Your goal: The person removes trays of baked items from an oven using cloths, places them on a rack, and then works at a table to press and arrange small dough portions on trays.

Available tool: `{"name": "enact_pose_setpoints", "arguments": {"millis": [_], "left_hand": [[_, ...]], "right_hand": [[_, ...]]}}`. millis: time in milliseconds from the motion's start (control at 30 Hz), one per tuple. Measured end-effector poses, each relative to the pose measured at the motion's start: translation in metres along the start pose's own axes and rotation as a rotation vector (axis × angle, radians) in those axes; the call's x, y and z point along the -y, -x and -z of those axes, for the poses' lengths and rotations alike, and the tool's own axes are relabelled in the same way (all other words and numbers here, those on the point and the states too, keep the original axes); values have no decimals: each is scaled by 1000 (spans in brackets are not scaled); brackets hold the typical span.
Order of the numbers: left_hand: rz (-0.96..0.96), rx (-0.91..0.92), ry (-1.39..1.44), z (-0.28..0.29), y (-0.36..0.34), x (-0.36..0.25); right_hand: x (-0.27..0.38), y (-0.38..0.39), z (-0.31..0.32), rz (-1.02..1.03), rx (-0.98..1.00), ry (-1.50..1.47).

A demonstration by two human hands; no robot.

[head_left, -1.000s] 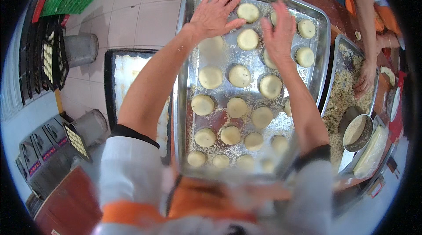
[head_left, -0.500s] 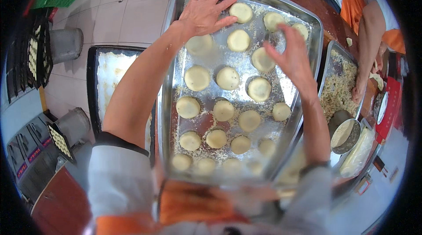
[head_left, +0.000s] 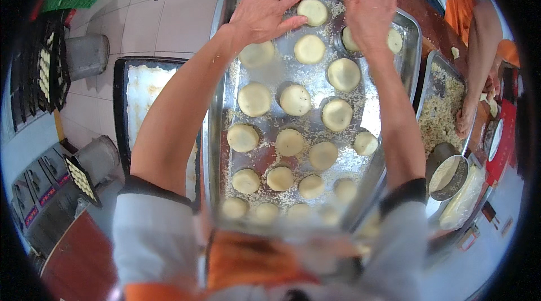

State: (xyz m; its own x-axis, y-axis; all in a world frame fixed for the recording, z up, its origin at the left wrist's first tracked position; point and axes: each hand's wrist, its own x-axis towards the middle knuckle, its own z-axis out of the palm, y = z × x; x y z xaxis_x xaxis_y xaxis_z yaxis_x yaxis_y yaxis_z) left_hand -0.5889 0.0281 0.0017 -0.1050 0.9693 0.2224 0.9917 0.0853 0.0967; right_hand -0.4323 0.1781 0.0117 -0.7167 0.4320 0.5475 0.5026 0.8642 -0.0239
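Rows of round, pale, flattened dough cakes lie in a large metal tray sprinkled with sesame-like seeds. My left hand rests at the tray's far left, fingers spread, its thumb and index finger beside a dough cake. What lies beneath its palm is hidden. Over the far right of the tray is my right hand, slightly blurred, with its fingers stretched out and thumb apart. It partly covers a dough cake, and another cake shows just right of its wrist.
A seed-filled tray stands at the right, where a co-worker's hand reaches in. Nearer are a metal sieve-like pot and a clear plastic bag. Left of my tray lies a dark-rimmed baking tray.
My right hand has moved away from me, from above the cakes at mid-right to the tray's far right. My left hand stays spread in place. The view has shifted slightly.
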Motion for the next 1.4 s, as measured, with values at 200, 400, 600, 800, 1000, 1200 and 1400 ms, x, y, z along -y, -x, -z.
{"name": "enact_pose_setpoints", "arguments": {"millis": [200,400,600,800,1000,1200,1400], "left_hand": [[133,-68,279,4,5,9],[346,150,61,24,11,0],[134,-194,263,38,-13,-18],[81,-5,304,8,-29,-44],[-206,-61,193,-5,-39,-39],[-282,106,119,-11,-41,-41],[-280,179,123,-12,-40,-37]], "right_hand": [[20,-2,0,-89,145,14],[12,4,-13,-134,-11,-71],[7,6,-21,-141,-28,-44],[3,7,-28,-185,-25,-87],[4,6,-26,-213,-14,-155],[-15,8,-7,-392,-128,-726],[-16,29,41,43,488,-251]]}}
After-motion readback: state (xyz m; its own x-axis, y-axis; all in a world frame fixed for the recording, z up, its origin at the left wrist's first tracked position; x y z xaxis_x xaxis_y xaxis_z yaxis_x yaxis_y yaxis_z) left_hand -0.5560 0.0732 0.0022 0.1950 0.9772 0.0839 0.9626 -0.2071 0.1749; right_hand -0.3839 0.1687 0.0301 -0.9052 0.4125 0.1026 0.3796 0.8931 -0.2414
